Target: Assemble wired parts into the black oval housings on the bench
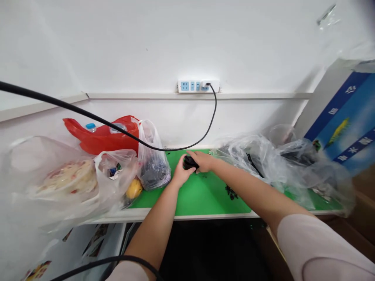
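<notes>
A small black object (190,162) sits between my hands above the green mat (213,199), and its exact kind is hard to tell. My left hand (182,174) grips it from the near side. My right hand (203,161) closes over it from the right, partly hiding it. A few dark crumbled bits (231,192) lie on the mat to the right of my hands.
A black cable (117,128) runs from a wall power strip (198,86) across the view. Plastic bags holding food (67,179) and dark items (152,164) crowd the left, more plastic (258,160) lies right, and a blue box (341,121) stands far right.
</notes>
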Motion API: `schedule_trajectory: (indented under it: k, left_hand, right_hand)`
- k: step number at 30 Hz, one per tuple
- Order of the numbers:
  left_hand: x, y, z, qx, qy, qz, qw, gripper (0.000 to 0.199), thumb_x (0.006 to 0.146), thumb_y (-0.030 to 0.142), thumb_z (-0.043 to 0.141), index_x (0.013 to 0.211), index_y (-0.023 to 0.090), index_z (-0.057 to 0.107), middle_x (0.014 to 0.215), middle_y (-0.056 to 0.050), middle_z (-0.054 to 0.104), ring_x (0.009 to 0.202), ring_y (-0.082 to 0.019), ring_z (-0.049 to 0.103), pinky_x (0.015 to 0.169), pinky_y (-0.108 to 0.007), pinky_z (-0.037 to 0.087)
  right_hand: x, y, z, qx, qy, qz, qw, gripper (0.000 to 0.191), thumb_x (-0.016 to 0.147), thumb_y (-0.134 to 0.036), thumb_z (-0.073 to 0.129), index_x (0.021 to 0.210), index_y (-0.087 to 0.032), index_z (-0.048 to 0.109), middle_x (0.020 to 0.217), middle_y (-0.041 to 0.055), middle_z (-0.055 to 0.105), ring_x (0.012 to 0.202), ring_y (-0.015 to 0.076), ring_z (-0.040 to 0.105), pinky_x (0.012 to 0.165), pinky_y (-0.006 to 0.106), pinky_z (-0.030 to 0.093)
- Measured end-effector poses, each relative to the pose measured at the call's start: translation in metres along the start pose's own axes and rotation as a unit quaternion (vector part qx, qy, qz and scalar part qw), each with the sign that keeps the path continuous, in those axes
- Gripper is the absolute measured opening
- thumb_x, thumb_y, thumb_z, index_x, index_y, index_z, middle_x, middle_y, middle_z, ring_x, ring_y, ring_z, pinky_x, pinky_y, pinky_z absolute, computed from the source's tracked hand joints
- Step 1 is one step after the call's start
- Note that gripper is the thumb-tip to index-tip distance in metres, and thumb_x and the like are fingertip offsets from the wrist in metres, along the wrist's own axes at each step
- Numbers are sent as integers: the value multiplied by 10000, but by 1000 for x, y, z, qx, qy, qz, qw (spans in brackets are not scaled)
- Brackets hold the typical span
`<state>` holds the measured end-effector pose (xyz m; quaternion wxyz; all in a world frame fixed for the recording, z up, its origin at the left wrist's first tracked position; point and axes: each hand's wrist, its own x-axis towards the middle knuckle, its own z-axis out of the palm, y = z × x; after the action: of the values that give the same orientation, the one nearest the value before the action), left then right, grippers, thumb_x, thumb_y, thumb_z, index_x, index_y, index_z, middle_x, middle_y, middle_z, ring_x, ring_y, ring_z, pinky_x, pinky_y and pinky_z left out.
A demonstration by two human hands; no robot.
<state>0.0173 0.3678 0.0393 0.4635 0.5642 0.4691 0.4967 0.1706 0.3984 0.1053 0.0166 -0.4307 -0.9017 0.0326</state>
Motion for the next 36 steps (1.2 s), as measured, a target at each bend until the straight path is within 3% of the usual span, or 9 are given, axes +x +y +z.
schedule_trajectory:
  k: [2, 5, 11, 15, 20, 26, 30, 34, 36]
  left_hand:
    - [6, -6, 1, 76, 34, 23, 996, 653, 667, 237, 702, 1274, 214, 463, 1072, -79, 622, 681, -140, 615, 601, -277, 512]
    - [11, -12, 1, 131, 69, 25, 989, 473, 676, 274, 692, 1124, 190, 564, 979, -55, 647, 624, -124, 582, 618, -272, 482]
    - [9, -11, -1, 247, 158, 35, 955, 314, 665, 368, 713, 878, 167, 601, 796, -43, 607, 656, -160, 554, 696, -314, 446]
    - [8, -11, 0, 293, 177, 53, 938, 295, 640, 383, 743, 738, 157, 580, 813, -56, 537, 734, -178, 548, 749, -331, 443]
    - [5, -12, 5, 299, 122, 91, 942, 251, 636, 326, 761, 733, 172, 589, 877, -25, 494, 633, -105, 510, 676, -268, 458]
    - [2, -13, 7, 304, 81, 118, 942, 266, 622, 334, 780, 721, 181, 587, 978, -38, 491, 803, -151, 548, 772, -293, 466]
    - [1, -14, 9, 324, 73, 130, 934, 258, 626, 330, 781, 716, 183, 589, 1015, -44, 474, 912, -182, 538, 855, -317, 443]
    - [-1, -13, 9, 350, 88, 127, 924, 249, 653, 352, 760, 710, 179, 591, 1023, -54, 448, 915, -181, 524, 856, -309, 434]
    - [-1, -11, 7, 366, 130, 99, 916, 248, 670, 378, 741, 717, 180, 600, 995, -60, 432, 882, -179, 517, 842, -308, 434]
  right_hand:
    - [3, 12, -2, 21, -10, -16, 1000, 1114, 610, -258, 762, 1478, -164, 69, 1264, 181, 432, 1147, 285, 487, 941, 360, 436]
    - [-1, 28, -5, 25, 22, -47, 998, 929, 662, -224, 723, 1446, -163, 228, 1248, 159, 428, 1149, 263, 471, 983, 369, 413]
    - [-29, 37, 1, 43, 183, -121, 975, 704, 742, -216, 635, 1385, -191, 349, 1259, 134, 418, 1175, 232, 426, 1005, 392, 414]
    - [-44, 31, 13, 78, 299, -105, 945, 621, 792, -221, 576, 1367, -189, 344, 1286, 127, 410, 1224, 219, 398, 1045, 393, 396]
    - [-36, 27, 28, 215, 428, 23, 878, 607, 766, -386, 651, 1267, -173, 383, 1237, 117, 472, 1176, 208, 462, 1045, 384, 402]
    - [-13, 18, 32, 406, 441, 192, 777, 742, 709, -431, 671, 1280, -160, 282, 1253, 125, 478, 1022, 158, 549, 979, 337, 462]
    - [3, 10, 28, 489, 463, 202, 711, 792, 662, -437, 696, 1278, -168, 278, 1240, 114, 489, 1060, 162, 543, 991, 359, 467]
    - [11, 3, 10, 640, 474, 166, 581, 812, 730, -508, 608, 1329, -226, 136, 1321, 120, 418, 1091, 173, 552, 817, 378, 561]
    - [3, 0, -4, 635, 507, 136, 567, 816, 746, -504, 608, 1342, -254, 110, 1345, 106, 401, 1121, 172, 542, 834, 393, 556]
